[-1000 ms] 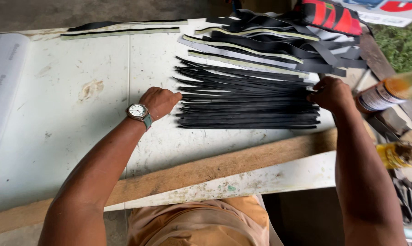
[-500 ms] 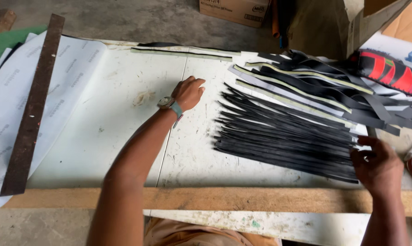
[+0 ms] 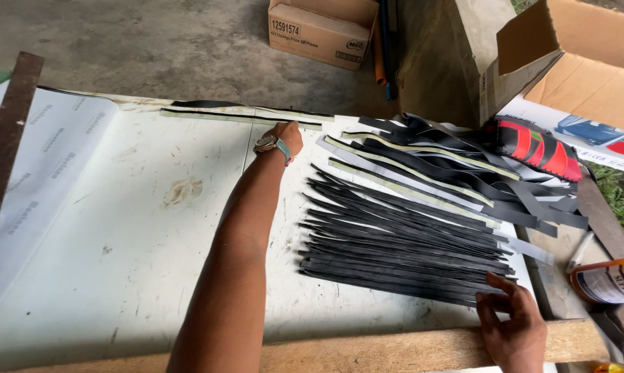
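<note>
One camera only, worn on the person's head, looks steeply down and forward across the white table point(image 3: 118, 276) from its near edge, where a wooden plank point(image 3: 367, 349) runs. It sits close, at arm's reach: the left hand point(image 3: 288, 137) stretches to the far edge, the right hand point(image 3: 512, 324) rests near the right corner. Beyond lie concrete floor point(image 3: 153, 41) and cardboard boxes point(image 3: 322, 31).

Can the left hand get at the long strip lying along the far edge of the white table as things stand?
Probably yes. The left hand is stretched out to the far side, close beside the long strip, and nothing lies between them on the white table. The right hand rests on the black strips.
</note>
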